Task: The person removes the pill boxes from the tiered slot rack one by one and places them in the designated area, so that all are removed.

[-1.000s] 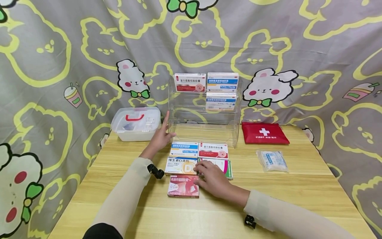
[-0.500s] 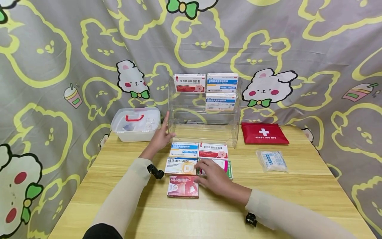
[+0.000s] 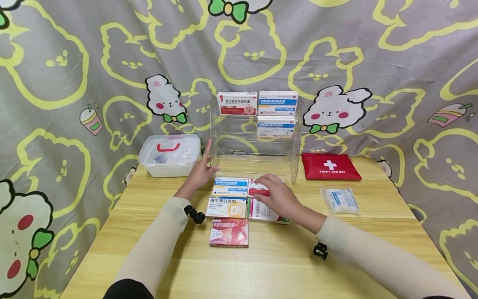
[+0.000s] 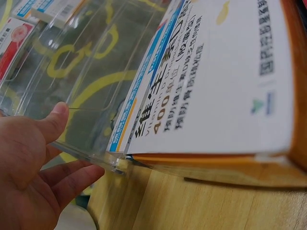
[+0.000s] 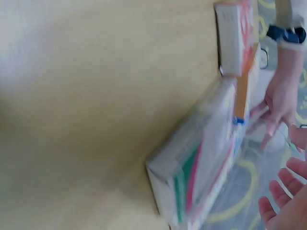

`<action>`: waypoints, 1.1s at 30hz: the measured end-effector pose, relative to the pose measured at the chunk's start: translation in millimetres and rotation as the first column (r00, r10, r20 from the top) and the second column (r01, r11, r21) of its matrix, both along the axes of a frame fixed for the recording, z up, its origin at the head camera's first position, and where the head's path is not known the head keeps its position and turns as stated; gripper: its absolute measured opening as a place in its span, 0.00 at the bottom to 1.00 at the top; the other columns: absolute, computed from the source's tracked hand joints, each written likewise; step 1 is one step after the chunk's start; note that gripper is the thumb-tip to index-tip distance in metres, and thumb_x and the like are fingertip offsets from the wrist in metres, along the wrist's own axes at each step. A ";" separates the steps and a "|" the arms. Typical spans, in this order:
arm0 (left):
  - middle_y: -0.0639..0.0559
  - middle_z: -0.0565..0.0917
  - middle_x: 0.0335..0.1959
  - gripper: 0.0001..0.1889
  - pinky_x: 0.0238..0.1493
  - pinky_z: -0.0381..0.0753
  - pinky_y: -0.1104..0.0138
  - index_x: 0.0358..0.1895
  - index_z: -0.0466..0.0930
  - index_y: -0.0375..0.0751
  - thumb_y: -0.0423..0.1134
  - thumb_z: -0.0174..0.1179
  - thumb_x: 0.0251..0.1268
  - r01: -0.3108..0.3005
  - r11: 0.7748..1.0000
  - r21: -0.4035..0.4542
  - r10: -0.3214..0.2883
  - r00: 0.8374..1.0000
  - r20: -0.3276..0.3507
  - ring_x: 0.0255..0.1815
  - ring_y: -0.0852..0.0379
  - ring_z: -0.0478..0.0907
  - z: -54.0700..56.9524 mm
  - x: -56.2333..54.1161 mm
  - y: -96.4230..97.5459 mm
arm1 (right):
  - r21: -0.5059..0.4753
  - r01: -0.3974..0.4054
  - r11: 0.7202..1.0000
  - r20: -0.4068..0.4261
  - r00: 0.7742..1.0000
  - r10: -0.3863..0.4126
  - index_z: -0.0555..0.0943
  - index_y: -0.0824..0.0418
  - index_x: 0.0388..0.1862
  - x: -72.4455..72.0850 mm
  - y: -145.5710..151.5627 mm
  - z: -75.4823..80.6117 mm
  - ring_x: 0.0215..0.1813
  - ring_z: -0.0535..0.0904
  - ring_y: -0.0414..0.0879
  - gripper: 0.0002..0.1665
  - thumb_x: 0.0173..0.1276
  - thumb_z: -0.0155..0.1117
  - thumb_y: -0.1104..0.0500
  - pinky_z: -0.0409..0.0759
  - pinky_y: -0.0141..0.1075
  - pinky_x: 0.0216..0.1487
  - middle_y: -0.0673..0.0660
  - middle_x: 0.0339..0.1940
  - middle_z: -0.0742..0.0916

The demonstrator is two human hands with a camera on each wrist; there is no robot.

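Observation:
My left hand [image 3: 200, 173] is at the left side of a clear tiered rack [image 3: 257, 162]. Its thumb lies at the front and its straight fingers run along the outside in the left wrist view. My right hand [image 3: 279, 193] hovers with loosely bent fingers over a red-and-white medicine box [image 3: 255, 190], partly hiding it; nothing shows in its grasp. Beside that box lies a blue-and-white box [image 3: 230, 187]. Nearer are a vitamin D box [image 3: 225, 207], a white box with green and magenta [image 3: 261, 211], and a pink-red box [image 3: 229, 233].
On the rack's top tier stand a red-and-white box [image 3: 237, 104] and a blue-and-white box [image 3: 278, 104], with another blue-and-white box [image 3: 276, 127] below. A lidded plastic case [image 3: 169, 155] sits left; a red first aid pouch [image 3: 330, 167] and a clear packet [image 3: 340, 201] lie right.
My right hand has moved away from the white, green and magenta box, up over the red-and-white box behind it. My left hand has stayed at the rack's side.

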State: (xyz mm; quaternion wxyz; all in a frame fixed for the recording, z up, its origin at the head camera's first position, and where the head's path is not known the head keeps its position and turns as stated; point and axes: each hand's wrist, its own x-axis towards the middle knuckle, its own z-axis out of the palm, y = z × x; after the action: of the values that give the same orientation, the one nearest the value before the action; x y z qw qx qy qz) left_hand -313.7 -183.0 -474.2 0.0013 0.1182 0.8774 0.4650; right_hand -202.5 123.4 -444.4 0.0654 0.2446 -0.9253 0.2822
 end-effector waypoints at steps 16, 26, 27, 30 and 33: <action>0.28 0.60 0.79 0.58 0.24 0.74 0.64 0.79 0.25 0.86 0.33 0.63 0.74 -0.013 1.000 -0.002 0.013 1.000 -0.009 0.70 0.34 0.74 2.4 3.1 2.9 | -0.018 0.066 0.998 -0.085 0.994 -0.067 0.81 0.60 0.65 -58.4 25.7 58.3 0.68 0.76 0.58 0.28 0.69 0.74 0.52 0.76 0.54 0.67 0.60 0.64 0.82; 0.31 0.61 0.79 0.58 0.25 0.74 0.64 0.79 0.24 0.85 0.35 0.63 0.74 -0.014 1.000 -0.018 0.013 1.000 -0.007 0.74 0.36 0.70 2.2 3.5 1.9 | -0.069 0.129 0.989 -0.094 0.986 -0.135 0.79 0.61 0.68 -92.6 43.0 86.6 0.72 0.73 0.60 0.28 0.72 0.71 0.53 0.71 0.56 0.71 0.61 0.68 0.80; 0.31 0.61 0.79 0.58 0.25 0.74 0.64 0.79 0.24 0.85 0.35 0.63 0.74 -0.014 1.000 -0.018 0.014 1.000 -0.008 0.74 0.36 0.70 2.3 3.5 2.0 | -0.070 0.135 0.988 -0.099 0.985 -0.141 0.78 0.61 0.68 -96.1 44.7 89.3 0.72 0.73 0.60 0.28 0.72 0.71 0.54 0.71 0.57 0.71 0.62 0.68 0.80; 0.31 0.62 0.79 0.58 0.25 0.74 0.64 0.79 0.25 0.85 0.35 0.63 0.74 -0.016 1.000 -0.018 0.016 1.000 -0.011 0.72 0.35 0.72 2.6 3.6 2.2 | -0.069 0.165 0.984 -0.112 0.979 -0.172 0.78 0.62 0.68 -105.8 49.8 96.4 0.71 0.73 0.61 0.28 0.72 0.71 0.55 0.72 0.57 0.70 0.63 0.68 0.80; 0.30 0.62 0.78 0.58 0.24 0.73 0.64 0.79 0.25 0.85 0.35 0.63 0.74 -0.015 1.000 -0.016 0.014 1.000 -0.012 0.69 0.35 0.75 2.9 3.7 2.3 | -0.052 0.203 0.978 -0.122 0.971 -0.208 0.78 0.61 0.68 -113.4 54.9 103.0 0.71 0.74 0.61 0.29 0.72 0.71 0.55 0.72 0.57 0.69 0.63 0.69 0.80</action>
State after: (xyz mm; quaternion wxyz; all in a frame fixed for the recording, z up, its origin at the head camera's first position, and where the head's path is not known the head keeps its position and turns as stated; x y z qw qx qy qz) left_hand -310.0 -180.7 -471.3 -0.0063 0.1146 0.8818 0.4574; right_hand -315.9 178.3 -341.4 0.1575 0.1636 -0.9340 0.2758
